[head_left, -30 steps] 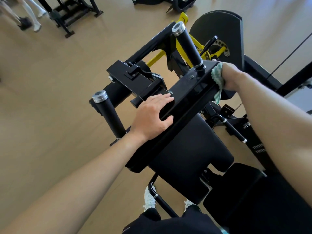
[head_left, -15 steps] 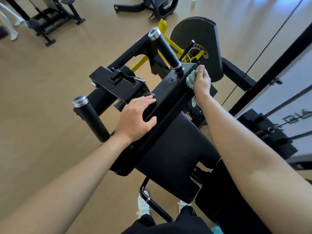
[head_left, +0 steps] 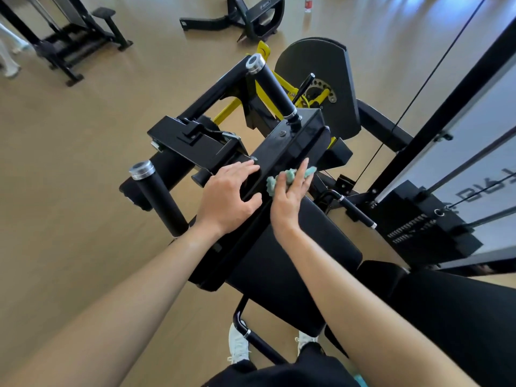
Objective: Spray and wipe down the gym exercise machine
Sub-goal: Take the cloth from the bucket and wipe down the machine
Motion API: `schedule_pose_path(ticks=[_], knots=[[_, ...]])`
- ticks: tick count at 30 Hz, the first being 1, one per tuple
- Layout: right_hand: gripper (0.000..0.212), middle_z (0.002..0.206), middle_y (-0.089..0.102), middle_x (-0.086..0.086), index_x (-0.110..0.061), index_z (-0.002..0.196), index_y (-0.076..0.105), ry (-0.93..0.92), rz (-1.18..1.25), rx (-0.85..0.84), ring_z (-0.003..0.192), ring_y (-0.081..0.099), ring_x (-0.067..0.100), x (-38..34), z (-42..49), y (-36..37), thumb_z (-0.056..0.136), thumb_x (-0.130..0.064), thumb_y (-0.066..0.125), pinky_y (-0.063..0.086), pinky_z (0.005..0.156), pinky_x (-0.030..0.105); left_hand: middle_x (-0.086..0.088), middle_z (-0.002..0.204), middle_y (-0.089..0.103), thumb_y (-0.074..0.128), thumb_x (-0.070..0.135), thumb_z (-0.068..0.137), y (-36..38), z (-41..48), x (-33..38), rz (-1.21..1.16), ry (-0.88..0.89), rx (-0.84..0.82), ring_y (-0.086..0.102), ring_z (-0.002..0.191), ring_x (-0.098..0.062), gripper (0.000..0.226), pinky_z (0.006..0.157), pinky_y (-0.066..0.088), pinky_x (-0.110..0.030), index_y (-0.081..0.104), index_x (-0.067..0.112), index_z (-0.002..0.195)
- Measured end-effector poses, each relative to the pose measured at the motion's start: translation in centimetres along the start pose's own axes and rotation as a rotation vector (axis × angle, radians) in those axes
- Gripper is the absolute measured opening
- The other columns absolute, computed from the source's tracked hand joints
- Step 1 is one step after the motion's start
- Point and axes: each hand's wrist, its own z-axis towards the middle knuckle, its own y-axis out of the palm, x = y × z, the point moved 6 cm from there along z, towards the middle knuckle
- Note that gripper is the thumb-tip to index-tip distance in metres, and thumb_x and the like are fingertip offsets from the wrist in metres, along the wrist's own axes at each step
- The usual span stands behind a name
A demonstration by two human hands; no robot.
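Wiping step: my right hand (head_left: 289,198) clutched the cloth (head_left: 310,171) against the black bar (head_left: 293,141); left hand (head_left: 227,198) lay flat, spread, steadying it. Next, probably: drag cloth along bar.

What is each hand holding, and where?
Right hand grips the bunched cloth at its middle, pressed to the bar; left hand rests on the bar, holding nothing.

Gym floor by a glazed wall

A tan wood-look floor (head_left: 83,191) runs to every edge, with pale bluish light glaring off it at the top right. A black bench machine (head_left: 69,40) stands in the top left corner and another black frame (head_left: 251,18) at top centre, with a small bottle (head_left: 308,4) just beside it. Frosted panels (head_left: 480,129) in black framing (head_left: 446,107) fill the right edge.
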Motion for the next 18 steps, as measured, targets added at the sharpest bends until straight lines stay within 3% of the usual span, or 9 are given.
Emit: schedule_pose_path(ticks=[2, 5, 7, 10, 14, 18], knots=[[0.072, 0.170, -0.017, -0.009, -0.040, 0.162, -0.001, 0.036, 0.038, -0.017, 0.151, -0.005, 0.001, 1.1, -2.7, 0.9, 0.108, -0.036, 0.046, 0.011, 0.121, 0.033, 0.013, 0.151, 0.055, 0.062, 0.045, 0.086, 0.0, 0.0, -0.1, -0.007, -0.004, -0.010, 0.042, 0.145, -0.010, 0.060, 0.120, 0.036, -0.048, 0.059, 0.027, 0.143], [0.080, 0.169, -0.007, -0.015, -0.043, 0.160, -0.010, 0.120, 0.122, -0.053, 0.156, 0.005, 0.009, 3.0, -6.2, 1.8, 0.106, -0.040, 0.050, 0.015, 0.128, 0.044, 0.013, 0.151, 0.054, 0.061, 0.045, 0.087, 0.0, 0.0, -0.3, -0.035, -0.005, -0.022, 0.041, 0.146, -0.009, 0.059, 0.120, 0.035, -0.052, 0.059, 0.028, 0.143], [0.084, 0.168, 0.001, -0.013, -0.042, 0.160, -0.012, 0.208, 0.152, -0.082, 0.155, 0.014, 0.011, 4.0, -7.1, 2.0, 0.105, -0.042, 0.052, 0.020, 0.126, 0.039, 0.013, 0.152, 0.054, 0.061, 0.044, 0.087, 0.0, 0.0, -0.4, -0.059, -0.009, -0.023, 0.040, 0.147, -0.009, 0.057, 0.120, 0.035, -0.054, 0.059, 0.029, 0.142], [0.098, 0.170, 0.010, -0.007, -0.041, 0.160, -0.013, 0.289, 0.156, -0.087, 0.153, 0.022, 0.017, 4.0, -5.3, 1.9, 0.094, -0.062, 0.055, 0.025, 0.125, 0.043, 0.013, 0.151, 0.054, 0.062, 0.044, 0.087, 0.0, 0.0, -0.7, -0.066, -0.016, -0.016, 0.039, 0.147, -0.008, 0.057, 0.120, 0.034, -0.055, 0.060, 0.029, 0.142], [0.097, 0.166, 0.025, 0.004, -0.033, 0.162, -0.007, 0.340, 0.145, -0.027, 0.149, 0.033, 0.026, 2.9, -0.7, 1.1, 0.093, -0.067, 0.052, 0.031, 0.122, 0.054, 0.013, 0.150, 0.055, 0.063, 0.045, 0.087, 0.1, 0.0, -0.6, -0.070, -0.006, -0.004, 0.041, 0.146, -0.009, 0.057, 0.120, 0.035, -0.053, 0.061, 0.028, 0.141], [0.112, 0.156, 0.043, 0.008, -0.030, 0.161, 0.010, 0.344, 0.173, 0.033, 0.140, 0.047, 0.028, 2.1, 1.9, -0.1, 0.073, -0.082, 0.056, 0.041, 0.115, 0.054, 0.012, 0.149, 0.057, 0.065, 0.042, 0.086, 0.1, 0.1, -0.8, -0.096, -0.007, 0.010, 0.043, 0.145, -0.010, 0.056, 0.120, 0.036, -0.049, 0.062, 0.027, 0.140]])
